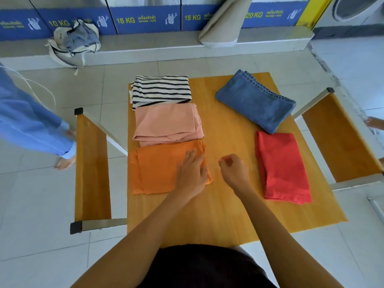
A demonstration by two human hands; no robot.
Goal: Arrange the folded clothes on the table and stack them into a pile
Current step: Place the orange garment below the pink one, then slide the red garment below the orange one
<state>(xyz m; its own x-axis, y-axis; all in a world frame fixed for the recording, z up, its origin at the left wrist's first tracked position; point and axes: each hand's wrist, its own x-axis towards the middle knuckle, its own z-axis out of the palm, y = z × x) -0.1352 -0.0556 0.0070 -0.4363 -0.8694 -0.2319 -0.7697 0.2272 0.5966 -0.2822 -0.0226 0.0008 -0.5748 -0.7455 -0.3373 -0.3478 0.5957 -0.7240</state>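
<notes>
Several folded clothes lie on the yellow wooden table (pixel 226 204). Down its left side sit a black-and-white striped piece (pixel 161 90), a pink piece (pixel 167 123) and an orange piece (pixel 155 171), each touching its neighbour. On the right side lie folded blue jeans (pixel 254 100) and, nearer to me, a red piece (pixel 282 167). My left hand (pixel 192 173) rests flat, fingers spread, on the right edge of the orange piece. My right hand (pixel 233 168) hovers over bare table between orange and red, fingers curled in with nothing in them.
Wooden benches flank the table, one on the left (pixel 91 169) and one on the right (pixel 340 140). A person in blue clothing (pixel 31 125) stands at the left. A cloth bag (pixel 74 41) and washing machines (pixel 145 17) line the far wall.
</notes>
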